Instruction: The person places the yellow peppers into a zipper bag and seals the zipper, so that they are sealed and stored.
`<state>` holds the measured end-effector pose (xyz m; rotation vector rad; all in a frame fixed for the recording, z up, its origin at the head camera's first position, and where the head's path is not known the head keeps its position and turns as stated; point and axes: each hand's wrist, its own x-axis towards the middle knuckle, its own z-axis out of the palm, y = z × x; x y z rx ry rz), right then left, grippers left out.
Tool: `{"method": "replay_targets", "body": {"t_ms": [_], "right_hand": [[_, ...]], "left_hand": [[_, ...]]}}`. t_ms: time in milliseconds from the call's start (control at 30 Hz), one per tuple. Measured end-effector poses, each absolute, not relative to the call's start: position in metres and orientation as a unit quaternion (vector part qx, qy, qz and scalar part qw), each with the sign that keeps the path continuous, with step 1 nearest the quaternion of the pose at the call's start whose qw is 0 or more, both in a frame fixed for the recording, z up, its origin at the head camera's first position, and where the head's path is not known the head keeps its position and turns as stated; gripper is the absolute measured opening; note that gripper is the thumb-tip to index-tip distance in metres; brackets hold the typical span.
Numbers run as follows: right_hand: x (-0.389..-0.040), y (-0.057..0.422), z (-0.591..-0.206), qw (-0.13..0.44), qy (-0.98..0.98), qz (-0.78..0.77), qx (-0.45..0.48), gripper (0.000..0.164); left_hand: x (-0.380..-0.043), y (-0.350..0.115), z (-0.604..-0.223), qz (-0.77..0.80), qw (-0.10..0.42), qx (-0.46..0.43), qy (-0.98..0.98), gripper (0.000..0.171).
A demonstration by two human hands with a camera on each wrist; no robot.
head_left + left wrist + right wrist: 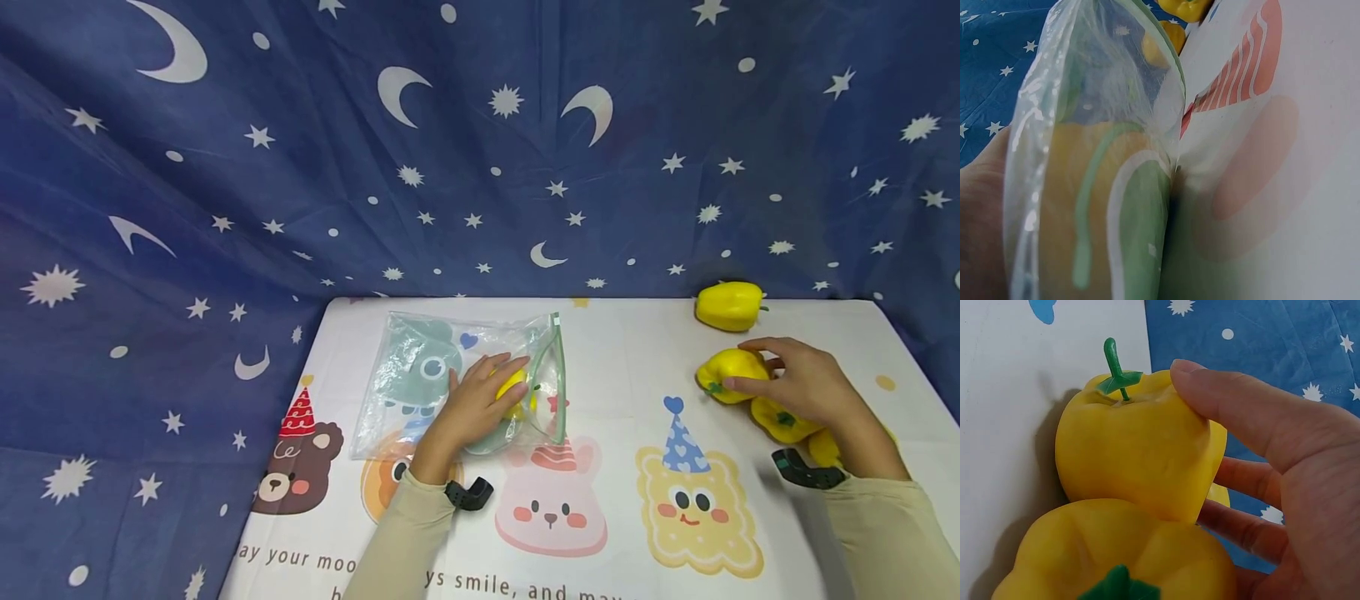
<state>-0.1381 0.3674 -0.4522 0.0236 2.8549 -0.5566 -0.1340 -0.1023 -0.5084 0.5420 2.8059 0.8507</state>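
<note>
My left hand point(472, 400) lies palm down on a clear plastic bag point(517, 329) with a green edge, fingers spread. A yellow bell pepper point(512, 385) inside the bag shows between its thumb and index finger. In the left wrist view the bag point(1029, 175) stands puffed up beside that hand point(985, 181). My right hand point(806, 379) holds another yellow bell pepper point(727, 372) with a green stem. The right wrist view has the thumb near this pepper's point(1135, 450) top and the other fingers behind it.
One yellow bell pepper point(729, 306) lies by the back edge, beyond the right hand. Under the right hand and wrist are two more, a nearer pepper point(780, 421) and a partly hidden pepper point(825, 448). A blue star-patterned curtain point(480, 150) hangs behind the cartoon-printed white tablecloth point(622, 350).
</note>
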Motion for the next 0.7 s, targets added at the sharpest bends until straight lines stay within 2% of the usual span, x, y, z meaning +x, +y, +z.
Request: {"method": "replay_targets", "body": {"t_ms": [233,467,700], "right_hand": [[-0.137,0.362,-0.449,0.078,0.978,-0.191,-0.015,0.088],[-0.139,0.355,-0.445,0.062,0.978,-0.197,-0.022,0.087],[-0.140,0.342,-0.437,0.033,0.972,-0.229,-0.038,0.080]], "left_hand": [[-0.134,-0.102,-0.510,0.283,0.080,0.180,0.939,0.055],[-0.134,-0.103,-0.510,0.278,0.078,0.180,0.940,0.055],[-0.135,-0.103,-0.510,0.279,0.078,0.178,0.940,0.055]]}}
